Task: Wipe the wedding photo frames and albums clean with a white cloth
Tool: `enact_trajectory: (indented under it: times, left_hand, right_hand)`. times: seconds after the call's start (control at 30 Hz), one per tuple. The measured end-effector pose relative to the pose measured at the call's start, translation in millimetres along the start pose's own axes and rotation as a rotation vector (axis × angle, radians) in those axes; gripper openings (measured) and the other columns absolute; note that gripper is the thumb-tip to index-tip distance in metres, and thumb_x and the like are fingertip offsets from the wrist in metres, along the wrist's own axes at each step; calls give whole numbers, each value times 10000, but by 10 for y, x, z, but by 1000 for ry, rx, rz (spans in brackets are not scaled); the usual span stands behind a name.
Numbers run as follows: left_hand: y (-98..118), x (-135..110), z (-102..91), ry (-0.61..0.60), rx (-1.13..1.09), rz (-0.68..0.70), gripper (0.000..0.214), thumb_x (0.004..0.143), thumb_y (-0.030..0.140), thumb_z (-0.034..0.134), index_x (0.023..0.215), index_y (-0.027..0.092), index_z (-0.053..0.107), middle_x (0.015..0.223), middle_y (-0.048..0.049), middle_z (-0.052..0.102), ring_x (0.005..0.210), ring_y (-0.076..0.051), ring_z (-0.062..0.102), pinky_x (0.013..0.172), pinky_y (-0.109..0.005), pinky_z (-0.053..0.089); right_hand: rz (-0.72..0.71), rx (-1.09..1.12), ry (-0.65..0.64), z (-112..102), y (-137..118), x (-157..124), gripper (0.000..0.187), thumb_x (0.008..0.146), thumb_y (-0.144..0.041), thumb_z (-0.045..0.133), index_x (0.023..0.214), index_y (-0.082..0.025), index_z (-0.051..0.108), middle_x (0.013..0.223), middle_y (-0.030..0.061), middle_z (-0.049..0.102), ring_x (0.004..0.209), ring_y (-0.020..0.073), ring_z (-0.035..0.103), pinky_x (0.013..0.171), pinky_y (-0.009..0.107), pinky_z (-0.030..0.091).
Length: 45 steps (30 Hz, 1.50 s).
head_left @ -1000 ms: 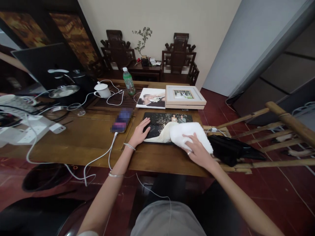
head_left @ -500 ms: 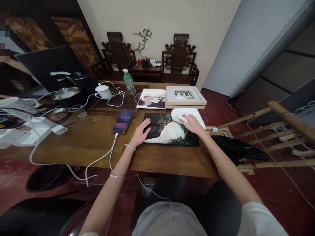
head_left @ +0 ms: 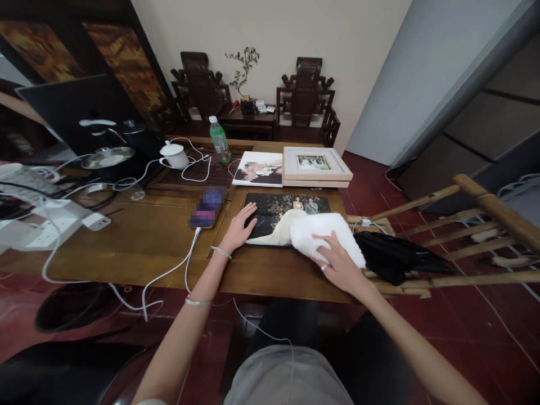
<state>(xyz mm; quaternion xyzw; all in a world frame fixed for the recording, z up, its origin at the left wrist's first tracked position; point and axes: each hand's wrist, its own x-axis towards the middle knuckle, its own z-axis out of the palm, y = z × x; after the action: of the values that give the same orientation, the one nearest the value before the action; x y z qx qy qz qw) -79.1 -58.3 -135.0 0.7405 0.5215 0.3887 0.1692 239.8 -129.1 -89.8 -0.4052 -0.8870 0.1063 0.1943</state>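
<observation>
A large dark photo print [head_left: 270, 209] of a couple, with a long pale dress train, lies flat on the wooden table. My left hand [head_left: 241, 226] rests flat on its left edge, fingers stretched out. My right hand [head_left: 337, 260] presses a folded white cloth [head_left: 327, 230] down over the print's lower right part, gripping the cloth with bent fingers. The cloth hides that corner of the print and reaches past its right edge. Left of my left hand is a phone [head_left: 207, 207] with a white cable plugged in.
Behind the print lie a white-edged photo panel [head_left: 258, 169] and a framed picture [head_left: 316, 165]. A green-labelled bottle [head_left: 219, 140], lidded white cup [head_left: 174, 155], kettle [head_left: 141, 140], laptop [head_left: 71, 109] and power strip [head_left: 50, 225] stand leftward. A bamboo chair [head_left: 485, 197] holding a black bag [head_left: 392, 256] is at right.
My right hand has drawn the white cloth from the print's upper right toward me to its lower right, uncovering the couple. My left hand stays on the left edge.
</observation>
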Motion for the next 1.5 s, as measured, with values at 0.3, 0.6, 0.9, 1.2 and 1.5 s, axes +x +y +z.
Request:
enact_trajectory:
  times: [0.3,0.6,0.9,1.2,1.5]
  left_hand:
    - [-5,0,-2,0,-11,0,452,921,401,444,1273,145,564,1407,-130,498,1356,-241,397,1142,-445,290]
    - [-11,3,-7,-6,4,8,462,928,401,437,1278,124,558,1403,-140,500,1357,-232,395,1147,-429,284]
    - [-21,4,10,2,-6,17,450,923,382,441,1269,122,565,1399,-144,503,1353,-236,402,1142,-440,291]
    - [-5,5,4,3,9,16,452,927,383,438,1277,125,560,1400,-137,504,1350,-234,407,1141,-438,294]
    - [-33,0,6,-1,0,20,452,930,397,441,1288,144,552,1406,-127,500,1354,-241,399,1145,-448,284]
  right_hand:
    - [28,-63,-30,-61,284,507,248,933,-310,424,997,-221,646,1026,107,648,1057,277,561,1094,549,260]
    - [150,-93,61,-48,718,1235,314,935,-276,380,1060,-163,645,1045,145,659,1039,315,535,999,536,325]
    - [-23,-44,24,40,36,268,223,907,-209,438,1009,-183,635,1200,157,586,1174,296,489,1091,615,216]
    - [-143,-24,-115,6,-130,424,230,870,-155,456,985,-187,653,1122,137,614,1122,278,501,1081,598,239]
    - [59,-97,-5,77,347,1516,304,934,-254,376,1055,-167,641,1082,145,647,982,310,523,930,504,354]
